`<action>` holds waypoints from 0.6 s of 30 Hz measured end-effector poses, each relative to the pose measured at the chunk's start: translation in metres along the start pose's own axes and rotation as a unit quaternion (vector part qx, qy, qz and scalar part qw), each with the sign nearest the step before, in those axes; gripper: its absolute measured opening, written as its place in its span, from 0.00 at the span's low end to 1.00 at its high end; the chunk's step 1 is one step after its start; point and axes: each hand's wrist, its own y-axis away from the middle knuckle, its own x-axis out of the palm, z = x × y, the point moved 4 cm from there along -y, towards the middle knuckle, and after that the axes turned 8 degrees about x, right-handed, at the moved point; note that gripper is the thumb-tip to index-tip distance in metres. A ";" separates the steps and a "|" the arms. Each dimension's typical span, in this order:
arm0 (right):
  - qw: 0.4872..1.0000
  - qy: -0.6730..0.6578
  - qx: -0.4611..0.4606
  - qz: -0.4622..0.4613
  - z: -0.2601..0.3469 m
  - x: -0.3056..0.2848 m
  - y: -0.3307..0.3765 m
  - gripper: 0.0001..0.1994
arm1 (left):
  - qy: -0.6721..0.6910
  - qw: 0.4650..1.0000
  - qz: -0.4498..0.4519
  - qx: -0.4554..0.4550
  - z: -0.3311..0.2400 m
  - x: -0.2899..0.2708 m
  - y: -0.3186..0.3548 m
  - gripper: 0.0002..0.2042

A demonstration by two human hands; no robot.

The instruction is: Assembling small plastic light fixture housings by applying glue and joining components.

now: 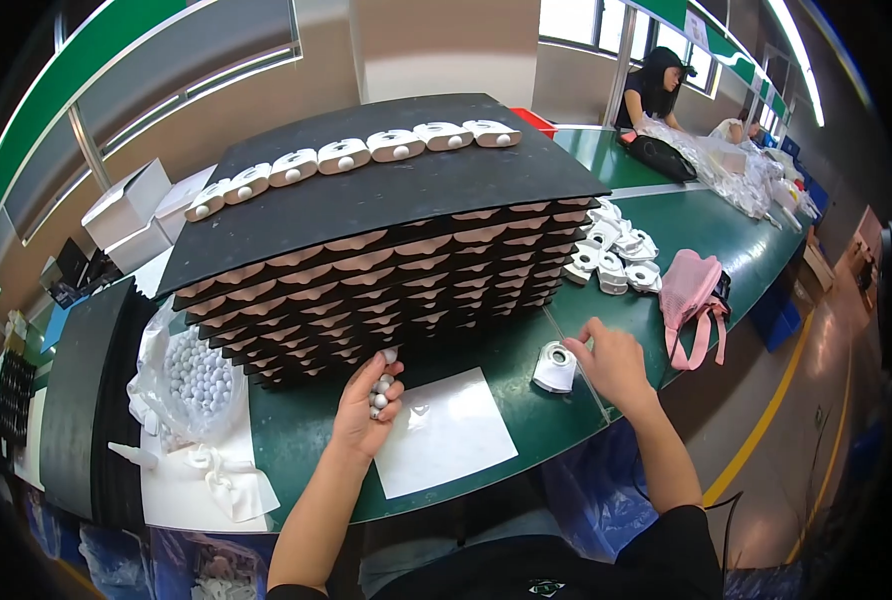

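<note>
A clear bag (pixel 191 385) of small white balls lies open on the bench (pixel 306 440) at the far left, its mouth spread so the balls sit within easy reach of the left hand (pixel 368 408); that hand rests palm up, curled round a small clutch of balls (pixel 379 390), one pinched at the fingertips as if kept ready to hand over, so it is grasping, not released; a white sheet (pixel 446 432) lies flat just right of it, between the two hands, giving a plain surface at the front edge; behind both stands a tall stack of black trays (pixel 386 270), their scalloped edges facing the person, and along the top tray runs a row of white housings (pixel 351 155), each with a ball already seated, laid side by side in a line; to the right, the right hand (pixel 611 362) hangs over a single white housing (pixel 555 367) on the bench, fingers bent and touching its right edge, steadying it with its round socket up; whether it truly grips it I cannot tell; further right a heap of empty housings (pixel 616 255) waits near a pink bag (pixel 691 295).
</note>
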 end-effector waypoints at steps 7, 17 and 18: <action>0.983 -0.117 -0.066 0.128 0.012 0.024 0.008 0.29 | -0.036 0.998 0.046 0.008 -0.001 0.010 0.004 0.14; 0.899 -0.363 -0.172 0.175 0.080 0.010 0.024 0.06 | -0.037 0.997 0.075 -0.001 -0.001 0.009 0.004 0.12; 0.861 -0.443 -0.155 0.198 0.087 0.022 0.025 0.06 | -0.033 0.997 0.072 0.002 -0.001 0.008 0.003 0.11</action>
